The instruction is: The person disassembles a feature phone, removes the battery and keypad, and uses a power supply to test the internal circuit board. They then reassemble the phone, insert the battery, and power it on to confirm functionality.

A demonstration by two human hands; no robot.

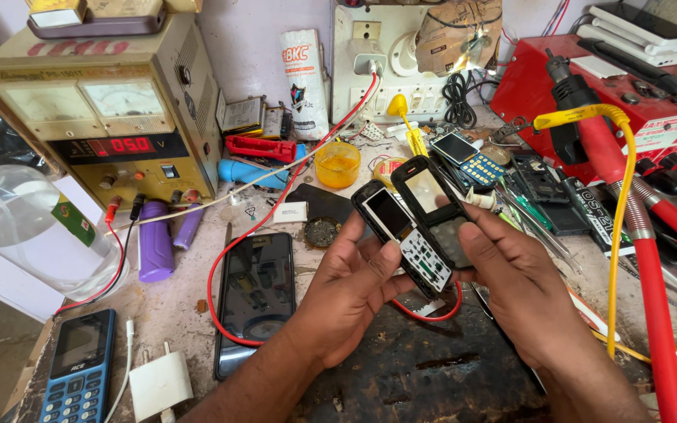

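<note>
Near edge: both forearms enter from below, palms turned up and inward over the dark scorched patch of the desk [432, 368].

Left hand [354, 286]: fingers curled under a bare keypad phone board [401, 235], thumb pressed on its lower edge near the white key contacts. Board tilted, screen end pointing away.

Right hand [511, 274]: fingers wrapped around the lower part of a black phone front housing [432, 200], thumb on its face. Housing lies just beside and partly over the board, the two touching along one long side.

Judgement on the step: the two parts look to be mid-way between mated and apart. Doing it well calls for keeping the long edges parallel, gripping the rims only, keeping thumbs off the display glass and key contacts, and applying even pressure rather than twisting at one corner.

Mid-desk: a black smartphone [256, 301] lies flat left of the hands, ringed by a red wire [221, 266]. Blue keypad phone [80, 368] at near left corner.

Far: yellow bench power supply [111, 110] at left, orange-filled small tub [337, 164] centre, red hot-air station [628, 94] at right.
</note>
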